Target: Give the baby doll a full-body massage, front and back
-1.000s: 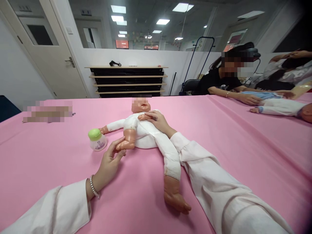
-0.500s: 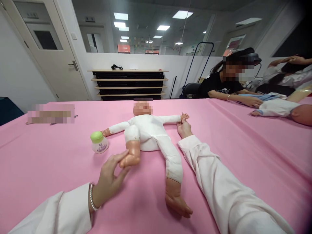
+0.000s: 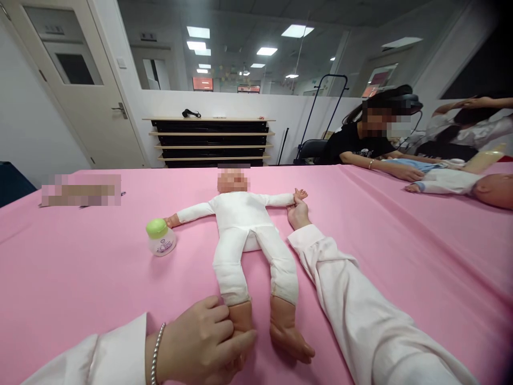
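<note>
A baby doll (image 3: 242, 216) with a white cloth body lies on its back on the pink-covered table, head away from me. My left hand (image 3: 206, 339) is closed around the doll's foot on the left side, hiding most of that foot. Both legs now lie stretched toward me. At the doll's outstretched hand on the right, my right hand (image 3: 299, 212) grips it with fingers curled round. A small jar (image 3: 162, 245) with a green lid stands upright beside the doll's other hand.
The pink cloth (image 3: 100, 278) covers the table. At the far right a person (image 3: 366, 144) in a headset handles another doll (image 3: 452, 179). A blurred-out item (image 3: 82, 191) lies at the far left. Shelves (image 3: 212, 140) stand behind the table.
My left hand has brought the doll's bent leg down and toward me, so it now lies straight. The right hand still holds the doll's hand; the view shifted slightly.
</note>
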Motion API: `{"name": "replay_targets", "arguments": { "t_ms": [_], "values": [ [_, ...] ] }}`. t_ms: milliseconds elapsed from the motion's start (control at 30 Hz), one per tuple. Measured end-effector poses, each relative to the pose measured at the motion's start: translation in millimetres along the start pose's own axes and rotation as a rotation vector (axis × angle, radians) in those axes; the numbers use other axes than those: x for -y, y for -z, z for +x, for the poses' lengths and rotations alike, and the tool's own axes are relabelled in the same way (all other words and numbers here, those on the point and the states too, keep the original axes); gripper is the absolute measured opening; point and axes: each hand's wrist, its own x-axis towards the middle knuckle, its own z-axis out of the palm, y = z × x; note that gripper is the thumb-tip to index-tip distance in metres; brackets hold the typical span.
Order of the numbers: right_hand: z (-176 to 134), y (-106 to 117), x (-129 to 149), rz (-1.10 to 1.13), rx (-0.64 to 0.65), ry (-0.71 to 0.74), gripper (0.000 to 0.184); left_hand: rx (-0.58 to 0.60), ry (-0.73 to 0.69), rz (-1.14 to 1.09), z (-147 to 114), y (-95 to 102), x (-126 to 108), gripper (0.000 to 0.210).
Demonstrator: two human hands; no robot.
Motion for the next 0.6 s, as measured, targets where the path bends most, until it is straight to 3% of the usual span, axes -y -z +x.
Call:
{"name": "replay_targets", "arguments": {
  "t_ms": [100, 267, 400, 500, 600],
  "values": [
    [-1.7, -2.2, -1.5, -0.027, -0.001, 0.022, 0.042, 0.038, 0.003, 0.026, 0.9, 2.2, -2.6, 0.026],
    [-4.9, -3.3, -1.5, -0.089, -0.037, 0.086, 0.032, 0.041, 0.063, 0.078, 0.4, -0.7, -11.2, 0.016],
    [-21.1, -17.2, 5.2, -0.202, 0.002, 0.276, 0.030, 0.008, 0.074, 0.131, 3.2, 6.2, -15.6, 0.016],
    [-48.3, -42.1, 12.2, -0.406, 0.191, 0.512, 0.036, -0.119, 0.171, 0.043, 6.4, 19.5, -11.4, 0.020],
    [-79.1, -65.7, 13.4, -0.498, 0.545, 0.579, 0.038, -0.327, 0.433, -0.230, 4.5, 27.6, -0.4, 0.028]
  ]
}}
